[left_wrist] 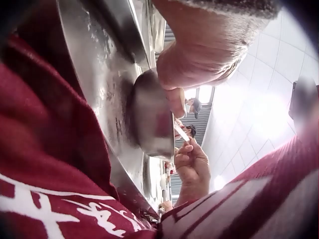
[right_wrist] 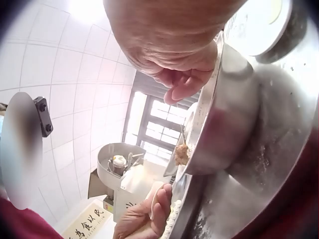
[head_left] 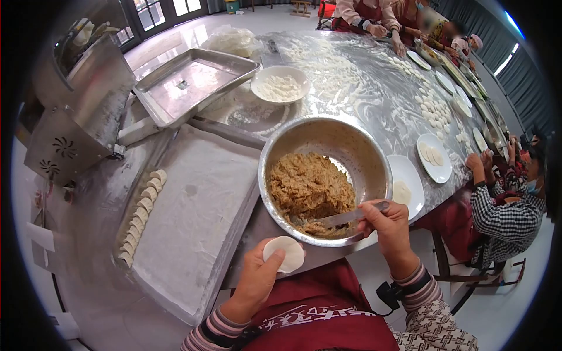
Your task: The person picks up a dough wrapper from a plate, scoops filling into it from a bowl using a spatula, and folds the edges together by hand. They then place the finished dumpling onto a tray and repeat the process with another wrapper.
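In the head view the left hand (head_left: 257, 278) holds a round flat dough wrapper (head_left: 284, 254), its thumb on top, just below the steel bowl's rim. The right hand (head_left: 386, 228) grips a flat metal spatula (head_left: 342, 218) over the near right rim of the steel bowl (head_left: 374, 169). The spatula's far end touches the brown filling (head_left: 307, 184). In the right wrist view a lump of filling (right_wrist: 182, 155) shows at the bowl's edge, and the left hand (right_wrist: 144, 214) holds the wrapper (right_wrist: 155, 196) beyond it. The left wrist view shows the right hand (left_wrist: 192, 167) with the spatula.
A floured tray (head_left: 193, 205) with a row of dumplings (head_left: 140, 216) lies left of the bowl. Behind stand an empty tray (head_left: 193, 82) and a flour bowl (head_left: 280, 85). Plates with wrappers (head_left: 433, 158) are at the right. Several people work along the table's far and right sides.
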